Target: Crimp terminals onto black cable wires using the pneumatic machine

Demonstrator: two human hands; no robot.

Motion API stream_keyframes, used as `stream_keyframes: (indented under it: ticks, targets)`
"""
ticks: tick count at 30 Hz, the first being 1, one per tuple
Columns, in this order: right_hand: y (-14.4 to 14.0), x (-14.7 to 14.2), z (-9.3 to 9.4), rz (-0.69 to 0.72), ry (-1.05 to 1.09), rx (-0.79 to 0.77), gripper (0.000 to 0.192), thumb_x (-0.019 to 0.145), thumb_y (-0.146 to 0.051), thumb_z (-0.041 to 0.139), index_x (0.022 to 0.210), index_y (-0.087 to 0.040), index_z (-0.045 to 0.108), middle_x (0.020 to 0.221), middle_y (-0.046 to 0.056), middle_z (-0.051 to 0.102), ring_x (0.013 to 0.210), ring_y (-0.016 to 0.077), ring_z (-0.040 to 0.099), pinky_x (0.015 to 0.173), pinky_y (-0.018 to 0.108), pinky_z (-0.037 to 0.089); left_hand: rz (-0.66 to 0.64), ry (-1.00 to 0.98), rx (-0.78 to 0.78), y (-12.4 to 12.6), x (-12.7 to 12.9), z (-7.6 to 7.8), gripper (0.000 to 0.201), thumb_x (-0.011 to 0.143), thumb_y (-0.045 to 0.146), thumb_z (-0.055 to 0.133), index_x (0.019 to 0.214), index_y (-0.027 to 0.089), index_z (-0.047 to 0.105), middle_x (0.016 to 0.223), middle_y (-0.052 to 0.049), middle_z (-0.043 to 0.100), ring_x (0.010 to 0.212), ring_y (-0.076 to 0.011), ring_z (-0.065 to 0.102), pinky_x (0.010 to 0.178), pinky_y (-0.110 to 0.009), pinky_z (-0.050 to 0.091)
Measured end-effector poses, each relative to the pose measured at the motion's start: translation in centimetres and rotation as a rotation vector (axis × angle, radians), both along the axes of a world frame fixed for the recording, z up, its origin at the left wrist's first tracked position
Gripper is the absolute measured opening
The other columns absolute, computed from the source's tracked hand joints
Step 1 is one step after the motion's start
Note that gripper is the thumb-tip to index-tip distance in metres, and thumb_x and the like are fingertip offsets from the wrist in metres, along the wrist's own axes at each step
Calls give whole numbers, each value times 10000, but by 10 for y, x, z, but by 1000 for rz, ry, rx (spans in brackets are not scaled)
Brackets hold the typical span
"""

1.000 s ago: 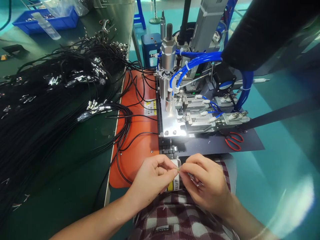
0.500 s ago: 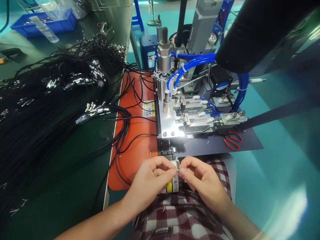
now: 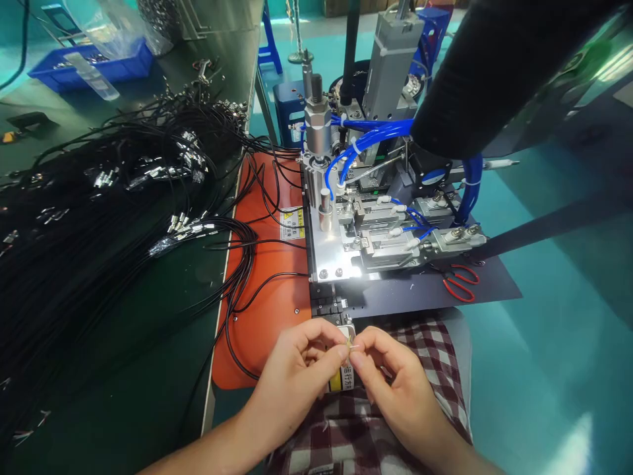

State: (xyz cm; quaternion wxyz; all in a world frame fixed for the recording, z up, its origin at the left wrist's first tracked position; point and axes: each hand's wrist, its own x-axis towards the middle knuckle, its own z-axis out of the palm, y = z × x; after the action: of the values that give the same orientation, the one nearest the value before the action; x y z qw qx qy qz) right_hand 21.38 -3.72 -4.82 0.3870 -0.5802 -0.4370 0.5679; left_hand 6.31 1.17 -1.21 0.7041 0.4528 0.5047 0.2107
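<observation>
Cables over orange cover, machine ahead, left hand and right hand, fingers pinching fine wires

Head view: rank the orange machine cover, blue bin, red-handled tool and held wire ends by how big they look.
Largest to smallest:
1. Orange machine cover
2. Blue bin, though it stands farther off
3. Red-handled tool
4. Held wire ends

White glare on metal plate; bright streak on floor; cable heap dim; right edge soft.
</observation>
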Motion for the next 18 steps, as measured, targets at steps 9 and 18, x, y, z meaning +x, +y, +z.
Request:
stream_keyframes:
  ticks: [9,18]
  targets:
    - [24,14,24,113,-24,0,143,836,-272,551,729,-179,555,571,-51,425,522,104,369,485,237,307,-37,38,-56,0,2,-1,157,779,287,614,778,137,566,525,76,401,471,-51,313,433,-186,201]
    - [8,14,3,103,-440,703,114,849,-79,536,867,-191,546,771,18,546,652,140,482,563,269,387,33,-82,-187,7,2,6,236,724,321,679,774,121,563,572,64,494,404,-8,300,380,-156,183]
